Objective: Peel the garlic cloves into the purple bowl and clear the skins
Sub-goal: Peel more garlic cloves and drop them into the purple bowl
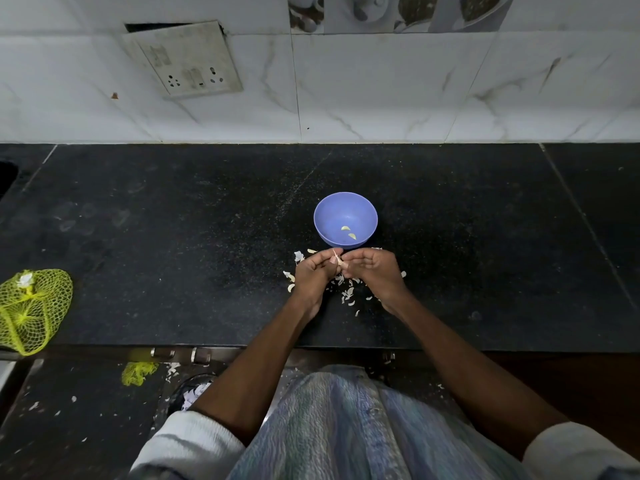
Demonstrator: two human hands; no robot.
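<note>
- Left hand and right hand drawn together at centre frame, fingertips meeting just below the purple bowl.
- Both pinching one garlic clove, small and pale, with a wisp of skin sticking up between the fingertips; long axis too small to tell.
- Purple bowl directly above the hands in the frame, near rim just beyond the fingertips, apart from them by a narrow strip of dark surface.
- Two peeled cloves already lying in the bowl's bottom, toward its near side.
- Neither hand clearly nearer the bowl; the pinch point sits slightly left of the bowl's centre line, the right hand's fingers perhaps a touch closer to the rim.
- Judged next move: a short push straight up the frame, over the near rim, then release of the clove.
- Loose skins scattered on the surface under and around both wrists, a few more at the bowl's foot, so clearing not yet done.
- Yellow net bag at the far left edge of the frame, well apart from the hands.
- More skin scraps on the lower ledge at lower left.
</note>
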